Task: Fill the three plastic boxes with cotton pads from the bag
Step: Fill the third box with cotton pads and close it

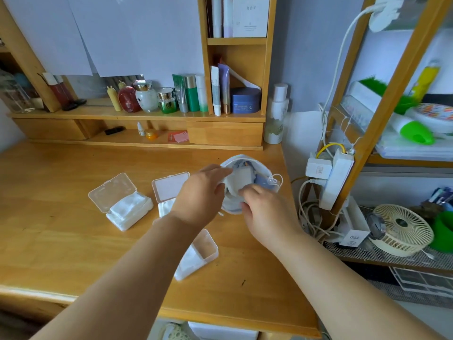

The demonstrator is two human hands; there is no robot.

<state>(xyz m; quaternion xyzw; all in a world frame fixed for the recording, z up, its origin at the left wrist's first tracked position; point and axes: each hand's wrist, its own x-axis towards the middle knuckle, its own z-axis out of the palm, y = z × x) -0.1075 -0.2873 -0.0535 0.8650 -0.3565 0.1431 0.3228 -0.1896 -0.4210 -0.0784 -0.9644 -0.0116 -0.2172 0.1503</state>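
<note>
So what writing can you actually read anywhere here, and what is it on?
Nothing reads with certainty.
White box on the top shelf: faint print, too blurred.
Blue jar: pale label line, too small.
White tube: vertical lettering, unreadable.
Red card: print too small.
White plug adapter: red mark, unreadable.
Small white box by the fan: a logo starting perhaps "O", rest blurred.

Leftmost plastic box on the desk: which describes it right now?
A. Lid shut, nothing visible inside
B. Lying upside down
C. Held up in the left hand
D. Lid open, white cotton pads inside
D: the leftmost plastic box sits on the desk with its clear lid hinged up and white cotton pads piled inside, while both the left hand and right hand are at the bag.
</note>
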